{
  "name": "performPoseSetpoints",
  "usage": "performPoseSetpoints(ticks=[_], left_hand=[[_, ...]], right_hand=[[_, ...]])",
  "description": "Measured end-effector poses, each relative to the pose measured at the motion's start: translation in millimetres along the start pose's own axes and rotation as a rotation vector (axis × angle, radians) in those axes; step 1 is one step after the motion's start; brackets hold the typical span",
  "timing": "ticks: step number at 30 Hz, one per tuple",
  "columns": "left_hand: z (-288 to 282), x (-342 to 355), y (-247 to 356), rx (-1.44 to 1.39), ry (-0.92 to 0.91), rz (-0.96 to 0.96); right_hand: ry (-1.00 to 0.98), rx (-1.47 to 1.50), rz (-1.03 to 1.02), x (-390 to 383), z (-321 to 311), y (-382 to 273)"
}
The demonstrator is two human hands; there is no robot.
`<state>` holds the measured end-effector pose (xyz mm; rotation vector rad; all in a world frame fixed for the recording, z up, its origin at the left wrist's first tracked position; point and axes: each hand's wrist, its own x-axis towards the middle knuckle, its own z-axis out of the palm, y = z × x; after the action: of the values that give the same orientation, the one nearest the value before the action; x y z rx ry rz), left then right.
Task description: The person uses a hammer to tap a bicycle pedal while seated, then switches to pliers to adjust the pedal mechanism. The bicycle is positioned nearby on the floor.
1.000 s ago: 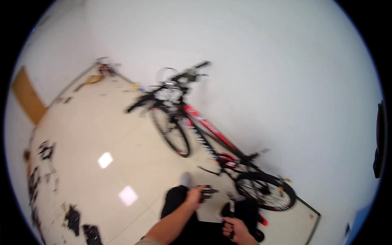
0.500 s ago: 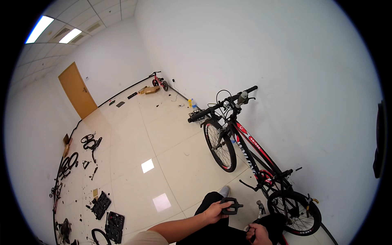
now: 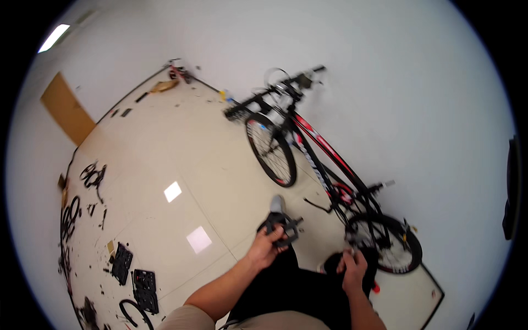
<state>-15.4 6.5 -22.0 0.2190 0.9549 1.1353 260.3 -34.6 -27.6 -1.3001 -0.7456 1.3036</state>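
Observation:
My left hand (image 3: 264,247) grips a black bicycle pedal (image 3: 290,232), its spindle end pointing right. In my right hand (image 3: 353,265), closed beside my right knee, is a metal hand tool (image 3: 351,240). Its blurred head looks hammer-like and reaches up past the fingers. Just beyond stands a black and red bicycle (image 3: 324,159), leaning on the wall at the right. Its rear wheel (image 3: 413,258) is nearest my right hand, and a crank arm (image 3: 317,205) sticks out toward me with no pedal visible on its end.
Two opened black tool cases (image 3: 145,297) lie on the floor at the lower left, with a curved black part (image 3: 127,314) beside them. Loose bike parts (image 3: 94,179) are strewn along the left wall. A small red bike (image 3: 179,72) stands in the far corner near cardboard (image 3: 164,86).
My view has tilted down and shifted right, so the room sits higher and further left. Both hands appear higher in view, still holding the pedal and the metal tool.

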Motion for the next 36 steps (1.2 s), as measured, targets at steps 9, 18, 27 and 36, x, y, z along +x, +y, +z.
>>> performPoseSetpoints(ticks=[9,18,27,36], left_hand=[[12,-11,0,-0.048,-0.139,-0.039],[37,-33,-31,-0.356,-0.135,-0.352],[23,-10,-31,-0.367,-0.319,-0.404],[12,-1,-38,-0.408,-0.398,-0.499]], right_hand=[[-0.041,0.177,0.16,-8,4,-13],[-0.191,0.008,0.012,-24,11,-1],[-0.188,-0.232,-0.301,-30,11,-5],[-0.233,-0.303,-0.449,-52,23,-22]])
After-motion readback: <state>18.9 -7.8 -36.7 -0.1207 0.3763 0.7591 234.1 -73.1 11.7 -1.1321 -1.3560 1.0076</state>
